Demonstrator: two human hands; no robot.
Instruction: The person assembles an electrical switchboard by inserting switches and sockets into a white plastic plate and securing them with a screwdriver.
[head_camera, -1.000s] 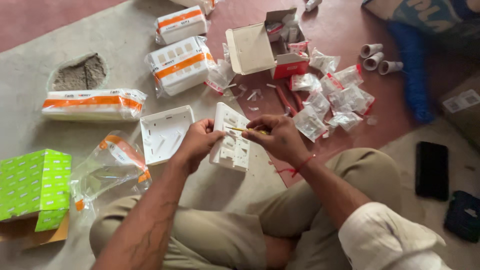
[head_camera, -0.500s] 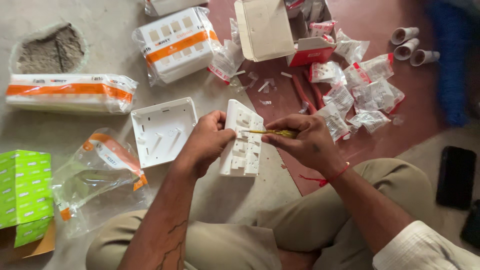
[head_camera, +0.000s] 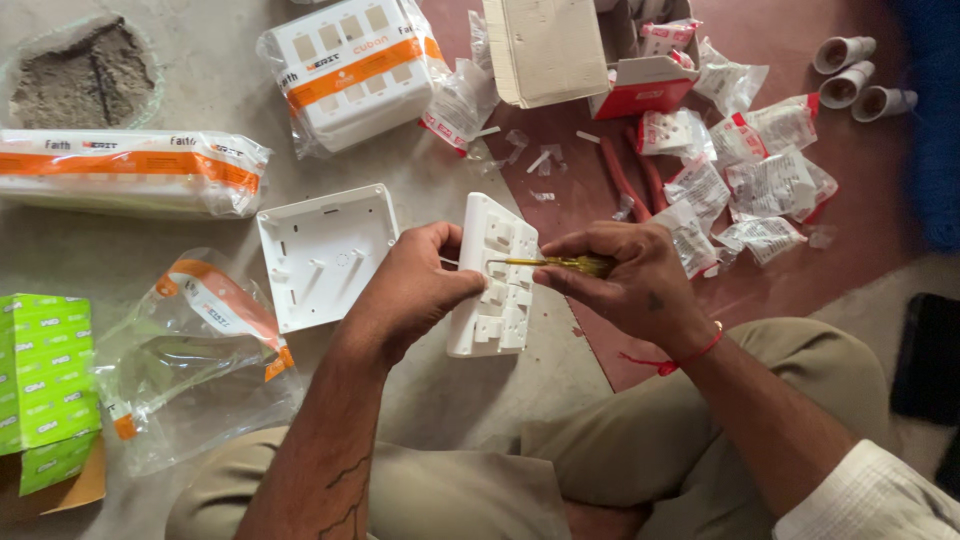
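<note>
White plastic switch plate (head_camera: 492, 278): light, stiff | left hand (head_camera: 415, 290) grips its edge | right hand (head_camera: 640, 285) pinches yellow screwdriver (head_camera: 555, 263), tip on plate

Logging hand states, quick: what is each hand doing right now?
Left hand: closed, gripping the white switch plate.
Right hand: closed on a yellow-handled screwdriver, tip at the plate.

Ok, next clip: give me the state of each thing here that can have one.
Switch plate: held in the left hand, tilted.
Screwdriver: in the right hand, tip at the plate.
Back box: unwrapped, open side up.
Clear bag: empty, opened.
Cardboard box: flap open.
Wrapped plate pack: sealed.
</note>
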